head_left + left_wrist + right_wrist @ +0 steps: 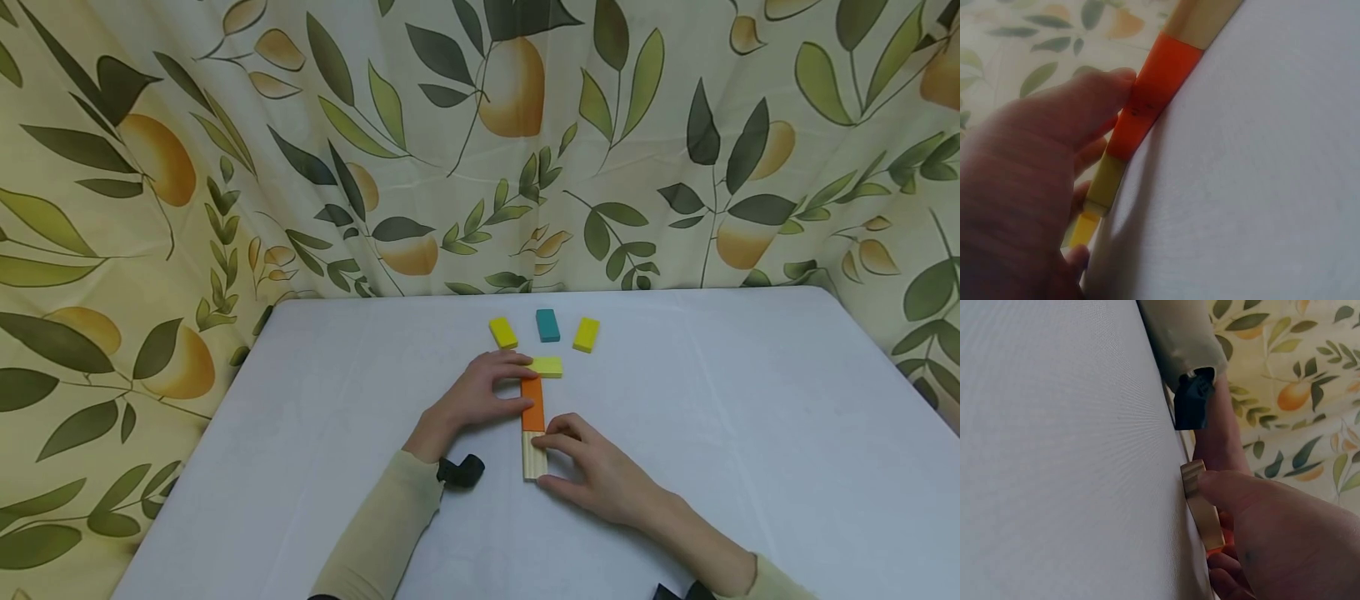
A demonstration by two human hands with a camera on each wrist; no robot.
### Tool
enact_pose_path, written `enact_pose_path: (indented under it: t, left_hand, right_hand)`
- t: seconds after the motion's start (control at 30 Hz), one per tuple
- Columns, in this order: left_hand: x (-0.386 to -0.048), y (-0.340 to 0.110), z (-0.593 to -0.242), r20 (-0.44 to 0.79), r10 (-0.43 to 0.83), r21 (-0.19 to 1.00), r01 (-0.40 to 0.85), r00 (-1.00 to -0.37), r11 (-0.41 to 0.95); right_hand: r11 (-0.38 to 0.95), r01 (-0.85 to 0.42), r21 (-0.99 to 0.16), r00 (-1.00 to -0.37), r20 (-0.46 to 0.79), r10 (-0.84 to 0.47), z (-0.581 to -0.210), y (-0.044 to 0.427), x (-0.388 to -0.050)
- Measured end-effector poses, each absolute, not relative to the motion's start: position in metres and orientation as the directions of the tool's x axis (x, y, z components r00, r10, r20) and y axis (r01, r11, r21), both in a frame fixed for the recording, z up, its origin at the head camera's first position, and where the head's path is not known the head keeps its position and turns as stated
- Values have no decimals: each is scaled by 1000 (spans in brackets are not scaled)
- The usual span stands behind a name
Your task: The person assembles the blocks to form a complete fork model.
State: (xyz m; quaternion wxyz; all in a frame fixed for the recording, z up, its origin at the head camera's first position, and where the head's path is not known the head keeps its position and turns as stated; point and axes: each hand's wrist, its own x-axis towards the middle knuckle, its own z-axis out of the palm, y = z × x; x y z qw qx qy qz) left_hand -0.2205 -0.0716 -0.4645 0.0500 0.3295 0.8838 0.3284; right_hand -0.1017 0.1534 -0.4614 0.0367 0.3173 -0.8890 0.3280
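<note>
An orange block (532,406) and a plain wooden block (534,457) lie end to end in a line on the table. Across the far end of the orange one sits a light yellow block (547,367). My left hand (490,388) holds the orange block, thumb against its side in the left wrist view, with its fingertips at the light yellow block. My right hand (600,469) pinches the wooden block between thumb and fingers; in the right wrist view the thumb presses near one end of that wooden block (1204,515).
Beyond the line, a yellow block (503,332), a teal block (548,326) and another yellow block (586,334) lie apart. The white table (712,400) ends at a leaf-and-fruit patterned curtain (465,208). A black wrist camera (462,472) sits by the left sleeve.
</note>
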Motion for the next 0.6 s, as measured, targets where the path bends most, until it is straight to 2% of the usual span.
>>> enact_pose_path:
  t: [0.6]
  left_hand:
    - [-222, -72, -466, 124, 607, 626, 537, -785, 566]
  right_hand:
    - [603, -596, -530, -794, 276, -542, -460, 153, -102]
